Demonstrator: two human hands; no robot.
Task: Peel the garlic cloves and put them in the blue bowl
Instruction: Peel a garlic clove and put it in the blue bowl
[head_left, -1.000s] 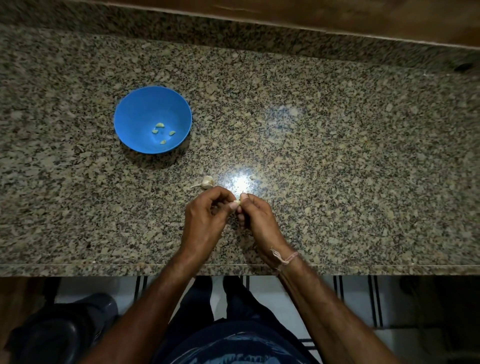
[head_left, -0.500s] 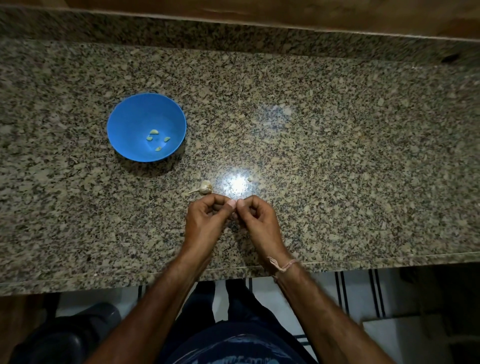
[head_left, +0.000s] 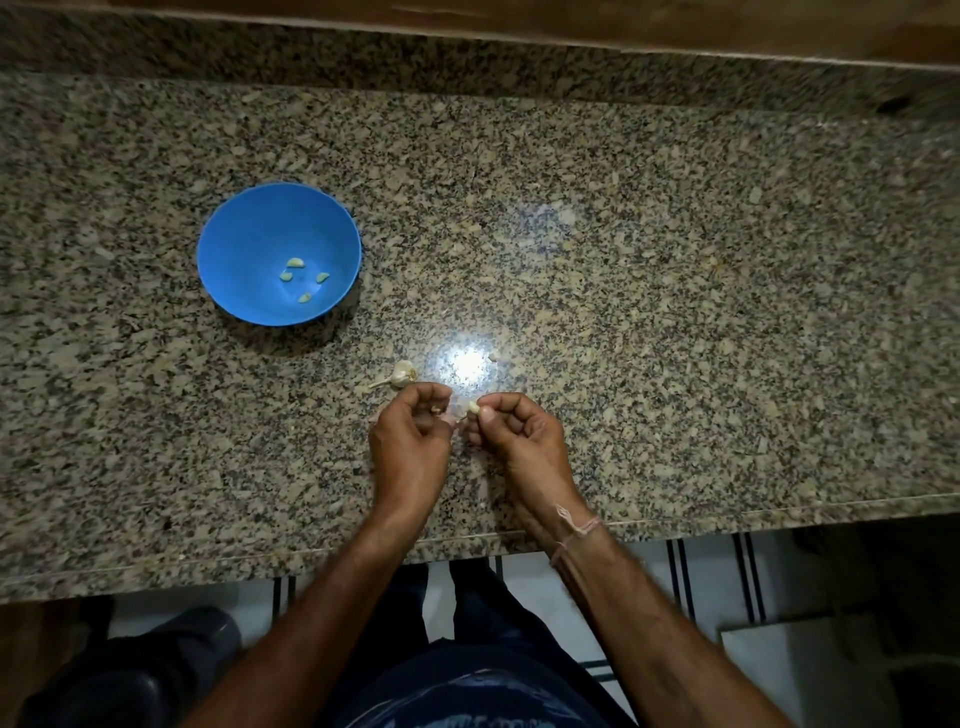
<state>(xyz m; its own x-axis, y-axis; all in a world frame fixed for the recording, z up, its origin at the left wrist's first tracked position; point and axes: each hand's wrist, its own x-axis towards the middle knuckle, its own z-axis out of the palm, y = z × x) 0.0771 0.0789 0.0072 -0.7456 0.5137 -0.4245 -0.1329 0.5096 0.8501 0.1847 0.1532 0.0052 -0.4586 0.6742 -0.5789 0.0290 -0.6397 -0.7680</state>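
Note:
A blue bowl (head_left: 244, 244) stands on the granite counter at the left, with several peeled garlic cloves (head_left: 294, 263) lying in its bottom. The rest of a garlic bulb (head_left: 401, 374) with its stalk lies on the counter just beyond my hands. My right hand (head_left: 511, 434) pinches a small pale garlic clove (head_left: 473, 407) between thumb and forefinger. My left hand (head_left: 410, 441) is curled beside it and holds a scrap of garlic skin (head_left: 436, 409) at its fingertips. The two hands are slightly apart above the counter.
The speckled granite counter (head_left: 675, 312) runs wide to the right, with a bright light reflection just beyond my hands. A small scrap of peel (head_left: 491, 357) lies near that glare. The counter's front edge (head_left: 208, 564) is close behind my wrists; a wooden wall strip (head_left: 623, 21) runs at the back.
My hands were pressed together on the clove; now they have drawn slightly apart, the clove in the right hand and a bit of skin in the left.

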